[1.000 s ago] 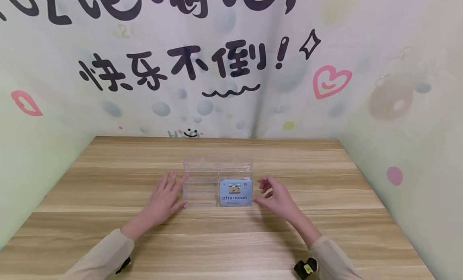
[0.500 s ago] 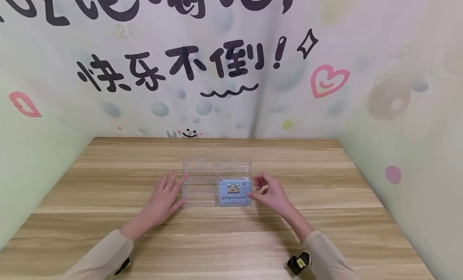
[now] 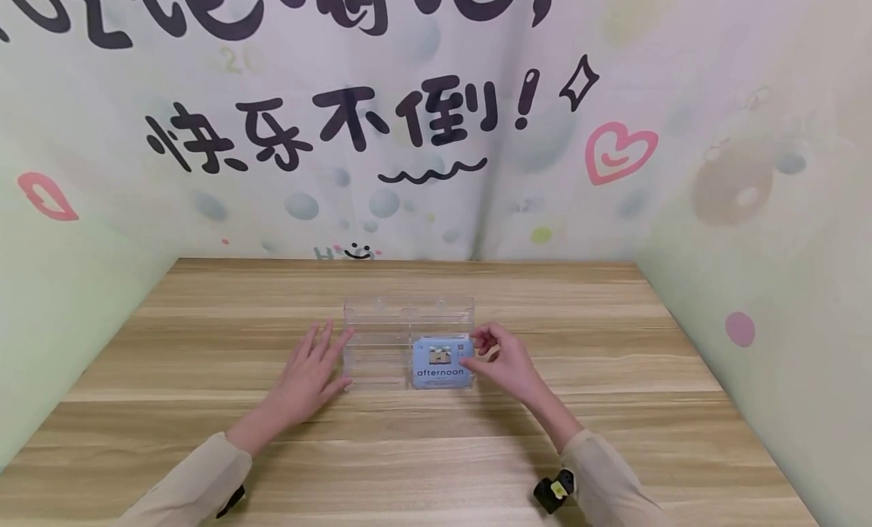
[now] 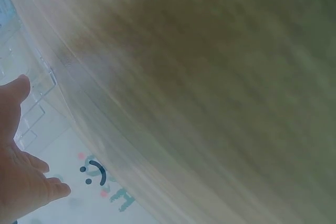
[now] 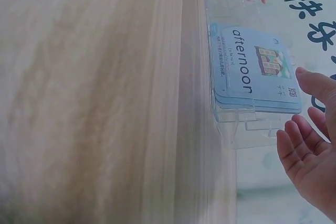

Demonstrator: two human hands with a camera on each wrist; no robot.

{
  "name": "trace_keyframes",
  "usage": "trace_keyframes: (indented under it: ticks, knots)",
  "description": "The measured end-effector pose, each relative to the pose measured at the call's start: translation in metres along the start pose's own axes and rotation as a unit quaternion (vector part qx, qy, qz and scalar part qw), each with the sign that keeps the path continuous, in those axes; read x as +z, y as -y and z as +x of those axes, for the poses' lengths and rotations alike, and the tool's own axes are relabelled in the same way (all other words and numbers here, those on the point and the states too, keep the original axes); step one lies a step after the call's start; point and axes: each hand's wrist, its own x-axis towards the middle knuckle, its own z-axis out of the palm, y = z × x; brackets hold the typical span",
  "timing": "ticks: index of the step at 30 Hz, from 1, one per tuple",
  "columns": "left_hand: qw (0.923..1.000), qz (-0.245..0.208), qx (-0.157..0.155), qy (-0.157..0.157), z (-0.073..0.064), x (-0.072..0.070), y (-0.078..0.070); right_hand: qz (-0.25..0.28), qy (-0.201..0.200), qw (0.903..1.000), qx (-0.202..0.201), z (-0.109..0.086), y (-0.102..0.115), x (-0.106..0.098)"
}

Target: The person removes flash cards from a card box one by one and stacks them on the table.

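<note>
A clear plastic card holder with two columns of compartments stands on the table. In its lower right compartment sits a stack of blue flashcards; the front card reads "afternoon" beside a small building picture. My left hand has its fingers spread, with index fingertip and thumb at the holder's left side. At the stack's right edge, my right hand has its thumb over the front card and its curved fingers at the upper right corner. The right wrist view shows the thumb overlapping the edge of the cards.
The wood-grain table extends around the holder on all sides. Behind it hangs a white printed backdrop with large black lettering. A black strap is at the right sleeve.
My right hand has moved left from beside the holder, and its thumb now overlaps the front flashcard. My left hand has stayed at the holder's left side. The cards look unmoved.
</note>
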Motion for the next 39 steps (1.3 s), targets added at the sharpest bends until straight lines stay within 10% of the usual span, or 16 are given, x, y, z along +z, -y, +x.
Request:
trace_keyframes:
  ticks: [39]
  knots:
    - [0.9999,-0.014,0.001,-0.001,0.001,-0.001,-0.001,-0.033,-0.054,0.9940,-0.089,0.009,-0.007,0.012]
